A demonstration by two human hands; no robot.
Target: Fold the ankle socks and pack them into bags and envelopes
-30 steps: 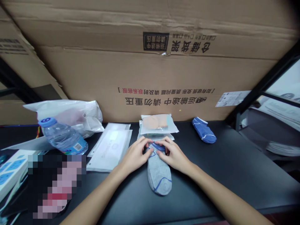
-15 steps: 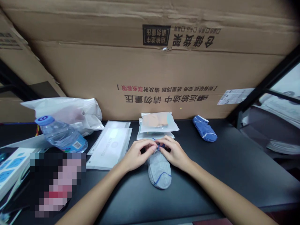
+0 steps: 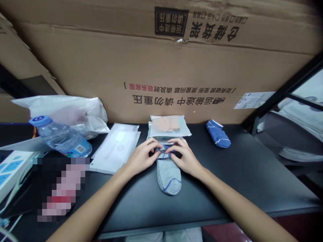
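A pair of grey socks (image 3: 169,176) with blue stripes lies on the black table, toes toward me, cuffs at the far end. My left hand (image 3: 146,154) pinches the left side of the blue-edged cuff. On the cuff's right side, my right hand (image 3: 185,156) grips it with thumb and fingers. The cuff looks folded over toward me between both hands. Just beyond my fingertips lie clear zip bags (image 3: 171,126) with peach-coloured contents. A folded pair of blue socks (image 3: 218,133) rests apart at the back right.
White zip bags (image 3: 114,148) lie left of the socks. Farther left are a water bottle (image 3: 62,137), a white plastic bag (image 3: 68,112), a power strip (image 3: 16,169) and a blurred-out item (image 3: 60,191). A large cardboard sheet (image 3: 151,64) stands behind the table (image 3: 227,178).
The socks' cuff, bunched between my fingers before, now shows spread and folded toward me. My hands have moved slightly apart. The whole view has shifted a little.
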